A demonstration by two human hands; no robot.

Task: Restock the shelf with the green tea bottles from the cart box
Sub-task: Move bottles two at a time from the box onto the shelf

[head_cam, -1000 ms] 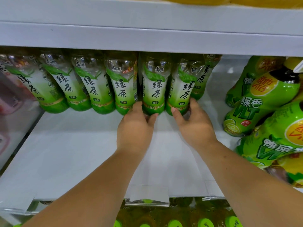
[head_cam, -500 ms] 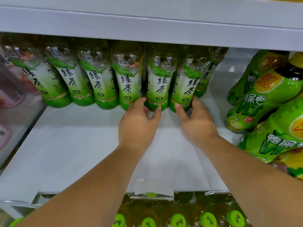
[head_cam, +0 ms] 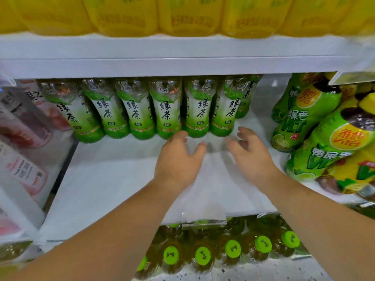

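Observation:
Several green tea bottles with green-and-white labels stand in a row at the back of the white shelf. One more bottle stands behind the row's right end. My left hand hovers just in front of the row, fingers spread, holding nothing. Beside it, my right hand is also spread and empty, a short way from the rightmost front bottle. Neither hand touches a bottle. The cart box is out of sight.
Bright green lemon-tea bottles crowd the shelf's right side. Pink packaged drinks fill the left bay. Yellow bottles sit on the shelf above. Green-capped bottles stand on the shelf below.
Both hands have let go of the two front bottles and drawn back toward me, fingers spreading. The view has tilted upward, showing the yellow bottles above.

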